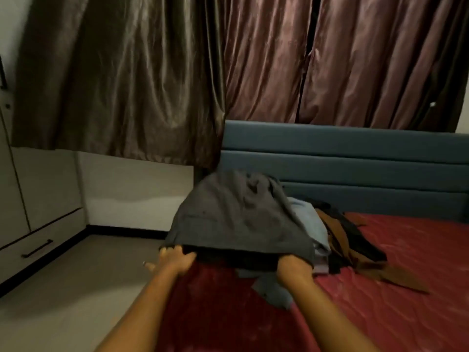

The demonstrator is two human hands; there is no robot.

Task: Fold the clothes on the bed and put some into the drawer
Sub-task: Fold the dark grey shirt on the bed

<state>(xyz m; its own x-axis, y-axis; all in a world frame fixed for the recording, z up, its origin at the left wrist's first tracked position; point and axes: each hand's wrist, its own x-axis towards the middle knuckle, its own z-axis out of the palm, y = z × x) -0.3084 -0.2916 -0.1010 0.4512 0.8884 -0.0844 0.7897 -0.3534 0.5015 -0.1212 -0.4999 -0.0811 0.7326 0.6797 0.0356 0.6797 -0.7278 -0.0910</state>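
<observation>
A closed drawer [38, 247] sits low in the cabinet at left. Beside it, a person's left hand [175, 259] grips the lower edge of a grey garment [238, 219], thumb splayed, holding it up over the near corner of the bed [393, 288]. The right hand [291, 266] is buried under the cloth past the wrist, and its grip cannot be told. If that side is unsecured, the fabric could slide off and bunch, or snag the unfolded pile [350, 240] at right. The garment looks soft and heavy, billowed into a creased dome with a flap hanging beneath. Blue, brown and black pieces lie heaped behind it.
</observation>
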